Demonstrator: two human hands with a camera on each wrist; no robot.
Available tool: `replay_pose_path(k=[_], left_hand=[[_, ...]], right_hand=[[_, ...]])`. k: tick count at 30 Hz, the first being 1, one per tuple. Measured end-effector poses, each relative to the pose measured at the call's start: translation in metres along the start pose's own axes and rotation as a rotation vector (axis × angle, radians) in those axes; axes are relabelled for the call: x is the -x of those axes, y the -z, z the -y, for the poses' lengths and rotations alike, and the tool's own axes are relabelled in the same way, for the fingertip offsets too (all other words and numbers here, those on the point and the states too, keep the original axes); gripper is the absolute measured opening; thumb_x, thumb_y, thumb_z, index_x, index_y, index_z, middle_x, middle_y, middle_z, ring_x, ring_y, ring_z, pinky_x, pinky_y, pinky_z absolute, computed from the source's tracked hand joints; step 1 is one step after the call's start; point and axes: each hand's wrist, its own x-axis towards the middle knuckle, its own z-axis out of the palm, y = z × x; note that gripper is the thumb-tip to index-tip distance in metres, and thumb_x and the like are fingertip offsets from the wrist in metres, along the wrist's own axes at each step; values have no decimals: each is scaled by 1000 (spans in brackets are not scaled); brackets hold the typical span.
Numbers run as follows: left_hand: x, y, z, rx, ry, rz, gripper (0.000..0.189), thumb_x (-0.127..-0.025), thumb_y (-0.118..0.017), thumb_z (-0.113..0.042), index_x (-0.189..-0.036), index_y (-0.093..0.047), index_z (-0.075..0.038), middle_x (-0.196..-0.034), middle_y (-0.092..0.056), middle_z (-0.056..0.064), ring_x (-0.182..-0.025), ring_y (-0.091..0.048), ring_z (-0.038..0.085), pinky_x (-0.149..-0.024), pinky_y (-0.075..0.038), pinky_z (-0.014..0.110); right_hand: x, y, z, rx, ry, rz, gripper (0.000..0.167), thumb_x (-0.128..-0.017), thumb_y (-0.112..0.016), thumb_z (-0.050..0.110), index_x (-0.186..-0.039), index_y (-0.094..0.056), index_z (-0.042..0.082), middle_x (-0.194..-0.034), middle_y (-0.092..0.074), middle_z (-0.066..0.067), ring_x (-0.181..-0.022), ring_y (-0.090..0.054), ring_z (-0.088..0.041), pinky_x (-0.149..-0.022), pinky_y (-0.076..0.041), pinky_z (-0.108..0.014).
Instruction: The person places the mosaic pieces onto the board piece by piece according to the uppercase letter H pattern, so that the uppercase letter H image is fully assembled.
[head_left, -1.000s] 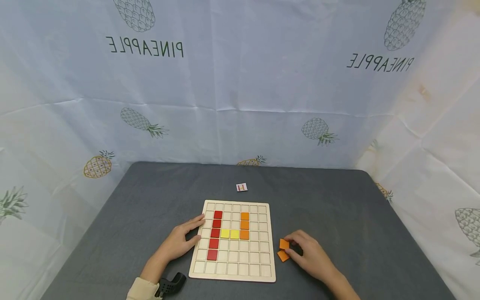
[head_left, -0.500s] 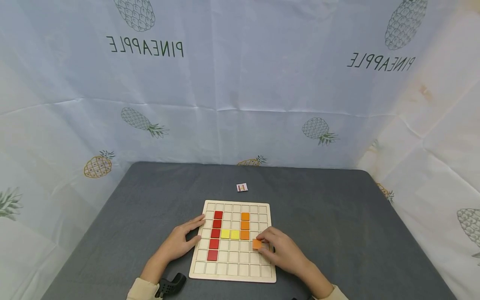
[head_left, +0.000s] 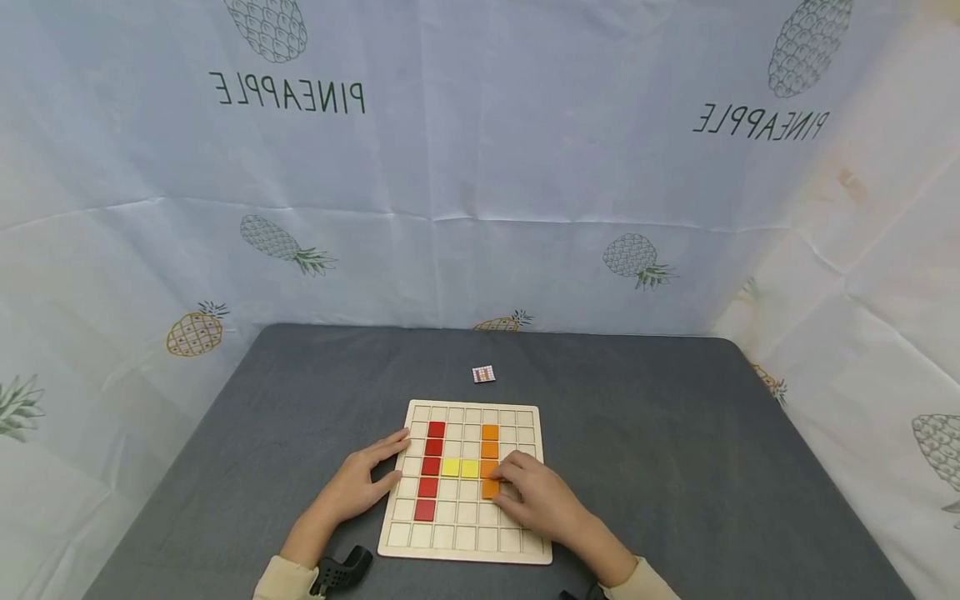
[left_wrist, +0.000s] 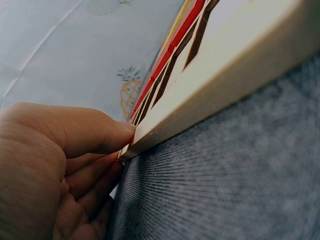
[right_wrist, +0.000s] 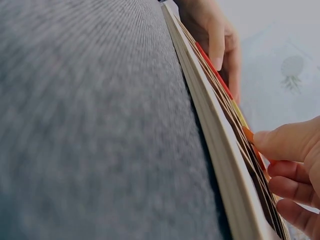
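Note:
A pale wooden grid board (head_left: 465, 537) lies on the dark table. It bears a column of red tiles (head_left: 428, 487), two yellow tiles (head_left: 460, 468) and a column of orange tiles (head_left: 489, 442). My left hand (head_left: 360, 483) rests at the board's left side, and in the left wrist view its thumb (left_wrist: 107, 132) touches the edge. Thumb and forefinger of my right hand (head_left: 543, 500) pinch an orange tile (head_left: 490, 488) just below the orange column. In the right wrist view that tile (right_wrist: 248, 135) sits tilted at the thumb tip, close over the board.
A small patterned card (head_left: 483, 374) lies on the table (head_left: 637, 400) beyond the board. A cloth printed with pineapples (head_left: 525, 150) hangs behind the table. Near the left wrist is a black strap-like device (head_left: 343, 570).
My right hand has carried an orange tile leftward from the table beside the board to the orange column. The second loose orange tile is now out of sight. My left hand has stayed put.

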Motion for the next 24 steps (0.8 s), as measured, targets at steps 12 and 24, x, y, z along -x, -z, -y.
replay_pose_path(k=[12,24], left_hand=[[-1,2,-1,-2,6,5,48,-91,-62,-24,-136,-53,-9,-147,-45,2,-134,-42,28,-102,-40,52],[0,1,1,2,0,6,48,-92,-62,-24,-137,-53,-10,-146,-45,1,-134,-42,29,-102,-40,52]], right_hand=[[-1,-2,3,-2,-13,21,22,-82,-73,25,-102,-69,17,-98,-57,7,-87,-53,-4,-76,-51,-23],[6,10,-6,-71,-5,38,25,-85,-69,23,-109,-66,16,-107,-62,8,-93,-59,-4,-82,-53,-26]])
